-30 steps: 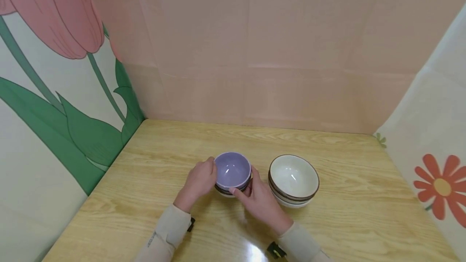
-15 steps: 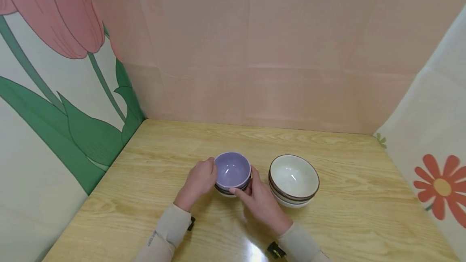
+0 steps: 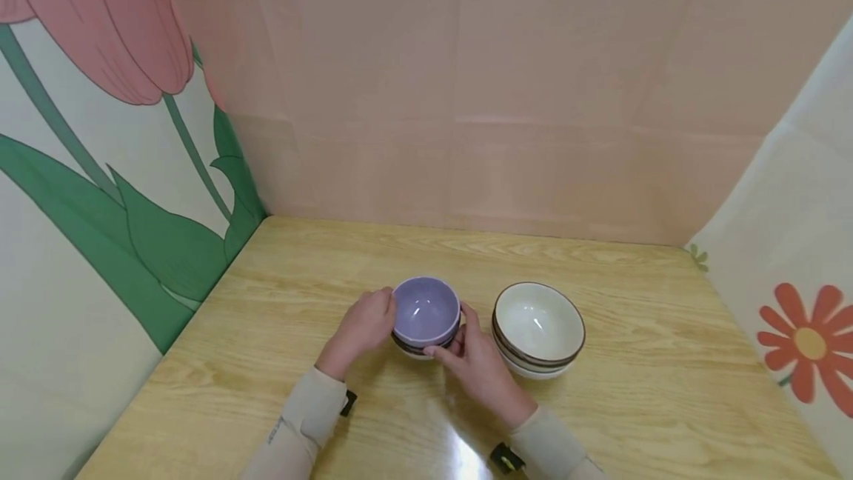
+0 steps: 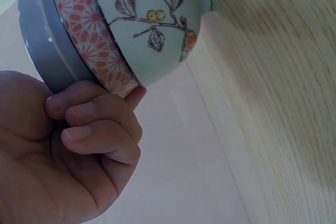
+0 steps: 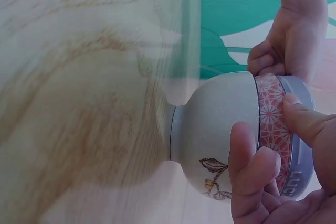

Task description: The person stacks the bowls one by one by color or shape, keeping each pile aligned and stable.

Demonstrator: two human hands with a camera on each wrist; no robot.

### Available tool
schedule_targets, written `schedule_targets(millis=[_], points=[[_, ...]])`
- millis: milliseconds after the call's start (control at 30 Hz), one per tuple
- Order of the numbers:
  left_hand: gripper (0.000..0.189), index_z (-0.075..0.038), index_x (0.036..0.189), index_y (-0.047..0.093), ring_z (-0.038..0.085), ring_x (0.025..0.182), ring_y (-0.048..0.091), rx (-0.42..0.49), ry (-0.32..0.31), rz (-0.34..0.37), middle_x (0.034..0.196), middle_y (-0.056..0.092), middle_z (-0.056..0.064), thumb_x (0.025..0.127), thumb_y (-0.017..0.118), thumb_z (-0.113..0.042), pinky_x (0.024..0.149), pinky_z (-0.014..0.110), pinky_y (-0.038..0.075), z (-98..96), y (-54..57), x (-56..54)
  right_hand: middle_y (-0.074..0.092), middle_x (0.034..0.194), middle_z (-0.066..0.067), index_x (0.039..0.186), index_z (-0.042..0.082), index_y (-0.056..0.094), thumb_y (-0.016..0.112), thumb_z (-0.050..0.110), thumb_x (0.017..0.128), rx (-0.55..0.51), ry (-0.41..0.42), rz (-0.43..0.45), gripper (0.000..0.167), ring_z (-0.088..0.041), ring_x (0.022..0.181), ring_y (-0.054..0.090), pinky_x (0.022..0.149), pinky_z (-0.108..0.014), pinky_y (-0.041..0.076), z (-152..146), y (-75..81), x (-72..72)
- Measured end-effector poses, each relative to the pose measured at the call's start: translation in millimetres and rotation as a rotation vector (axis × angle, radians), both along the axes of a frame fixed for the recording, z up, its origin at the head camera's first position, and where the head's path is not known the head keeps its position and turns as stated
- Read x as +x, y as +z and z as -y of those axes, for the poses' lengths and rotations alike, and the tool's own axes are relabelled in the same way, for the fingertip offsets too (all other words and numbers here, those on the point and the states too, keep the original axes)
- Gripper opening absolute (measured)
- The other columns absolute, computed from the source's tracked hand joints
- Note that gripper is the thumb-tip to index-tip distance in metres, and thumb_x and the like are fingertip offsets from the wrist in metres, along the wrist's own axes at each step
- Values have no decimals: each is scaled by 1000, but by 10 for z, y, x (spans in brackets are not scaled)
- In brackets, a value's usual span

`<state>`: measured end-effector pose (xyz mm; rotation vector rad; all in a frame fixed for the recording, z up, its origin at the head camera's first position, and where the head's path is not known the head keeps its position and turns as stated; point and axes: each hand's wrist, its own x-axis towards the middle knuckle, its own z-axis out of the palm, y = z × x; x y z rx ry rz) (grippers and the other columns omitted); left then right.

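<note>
A small purple bowl (image 3: 425, 310) sits on top of a stack, with a red-and-white flower-patterned bowl (image 4: 92, 30) and a pale bowl with a painted branch (image 4: 152, 30) beneath it. The lowest bowl rests on the table. My left hand (image 3: 363, 326) pinches the purple bowl at its left edge, fingers curled. On the other side my right hand (image 3: 480, 372) holds the stack's upper part; its thumb (image 5: 302, 114) lies where the patterned band meets the purple bowl. The head view hides most of the lower bowls.
Just right of my right hand stands a stack of larger white bowls (image 3: 538, 323) with brown rims. The wooden table (image 3: 653, 361) meets a pink cloth (image 3: 466, 95) at the back. Flower-printed sheets (image 3: 793, 243) hang along both sides.
Hands and bowls keep nearly the same positions; the head view has only shifted slightly.
</note>
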<state>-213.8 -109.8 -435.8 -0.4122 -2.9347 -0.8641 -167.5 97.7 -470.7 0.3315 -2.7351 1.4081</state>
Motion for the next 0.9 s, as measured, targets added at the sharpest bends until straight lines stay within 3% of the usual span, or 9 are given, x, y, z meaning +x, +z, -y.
schedule_targets(millis=[267,433,700,900], points=[[29,0,88,63,27,75,63,30,-33,5,75,61,11,103,41,-11,69,45,54,55,4,-3,56,76,1,151,-4,27,81,32,83,-14,14,11,94,-9,64,51,57,-22,46,25,-8,-7],[28,4,95,65,28,78,65,28,2,9,79,65,14,103,41,-8,72,45,56,100,22,40,58,79,-1,151,-3,25,82,34,83,-19,50,38,96,-10,67,53,59,-24,48,64,16,-14],[29,8,103,64,36,84,69,4,-6,-26,89,69,22,102,41,-9,74,49,58,4,22,35,57,77,1,150,-2,27,83,31,82,0,14,28,94,-10,66,53,58,-24,47,5,43,-11],[30,8,105,65,31,78,68,1,11,-9,89,69,21,102,42,-10,70,45,58,-29,14,36,58,76,0,150,-3,27,83,34,82,9,6,19,96,-10,65,53,57,-23,47,-8,51,-2]])
